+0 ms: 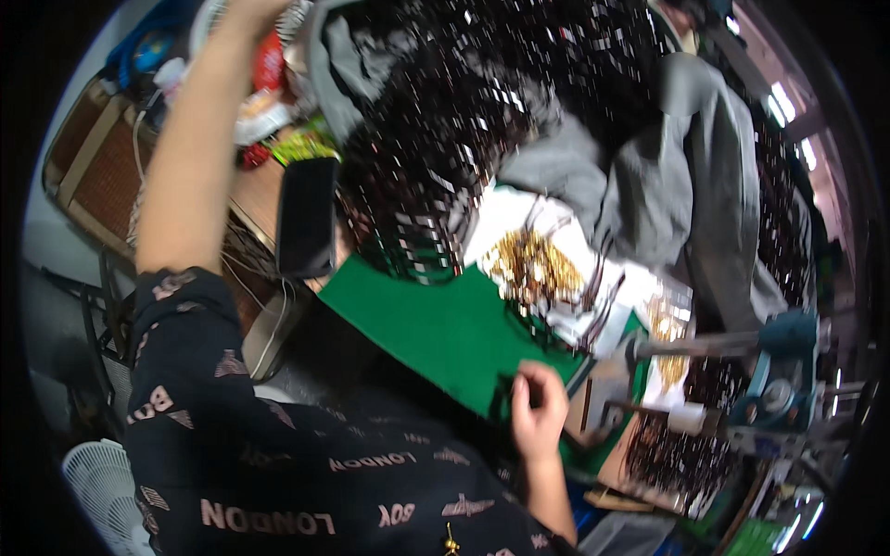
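Observation:
My left arm stretches far up to the left, and my left hand (pixel 252 9) is cut off by the top edge, among packets and a white-rimmed container. Its fingers are blurred and mostly out of sight. My right hand (pixel 540 408) rests low, by the near edge of the green mat (pixel 417 310). Its fingers are loosely curled, the thumb stands apart from them, and I see nothing in its grasp. Beyond it, a pile of small gold metal pieces (pixel 533 264) lies on white paper, with dark loops around it. Large heaps of shiny dark strips (pixel 436 130) fill the far side.
A black phone (pixel 307 218) lies left of the mat. Grey cloth (pixel 649 185) drapes over the dark heaps. On the right stands a teal metal machine (pixel 783 371) with a rod reaching toward the mat. A white fan (pixel 100 491) is at lower left, beside a woven chair (pixel 102 185).

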{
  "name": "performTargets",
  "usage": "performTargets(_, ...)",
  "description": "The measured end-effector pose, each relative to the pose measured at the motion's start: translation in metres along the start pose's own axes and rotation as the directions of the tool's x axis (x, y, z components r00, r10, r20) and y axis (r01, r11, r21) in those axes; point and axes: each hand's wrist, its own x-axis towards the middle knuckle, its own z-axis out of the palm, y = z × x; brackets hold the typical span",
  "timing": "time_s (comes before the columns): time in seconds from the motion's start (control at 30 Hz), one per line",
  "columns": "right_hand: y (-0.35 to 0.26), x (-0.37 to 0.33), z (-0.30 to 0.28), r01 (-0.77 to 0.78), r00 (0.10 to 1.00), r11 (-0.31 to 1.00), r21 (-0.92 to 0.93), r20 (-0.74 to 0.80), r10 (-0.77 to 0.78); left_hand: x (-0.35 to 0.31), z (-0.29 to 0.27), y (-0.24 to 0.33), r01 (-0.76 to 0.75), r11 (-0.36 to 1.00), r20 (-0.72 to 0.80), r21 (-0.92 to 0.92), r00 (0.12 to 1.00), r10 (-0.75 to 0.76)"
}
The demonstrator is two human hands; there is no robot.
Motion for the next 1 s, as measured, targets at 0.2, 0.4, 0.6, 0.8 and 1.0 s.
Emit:
performTargets(0.2,-0.008,0.063,0.007,0.106,0.976,0.968,-0.227,0.209,-0.058,-0.083,-0.007,0.017,0.37,0.915,0.106,-0.158,0.928,-0.357)
performTargets(0.4,-0.011,0.088,0.026,0.314,0.943,0.791,-0.525,0.079,-0.322,-0.152,-0.025,0.054,0.487,0.809,0.365,-0.33,0.856,-0.366)
performTargets(0.6,-0.002,0.093,0.041,0.233,0.966,0.864,-0.446,0.212,-0.151,-0.206,0.006,0.096,0.411,0.544,0.381,-0.732,0.908,-0.174)
performTargets(0.8,0.012,0.102,0.052,0.278,0.96,0.751,-0.6,0.187,-0.206,-0.216,0.031,0.117,0.477,0.398,0.461,-0.784,0.876,-0.142)
performTargets(1.0,0.001,0.09,0.019,0.286,0.958,0.801,-0.526,0.172,-0.228,-0.216,0.065,0.131,0.383,0.499,0.444,-0.777,0.896,0.005)
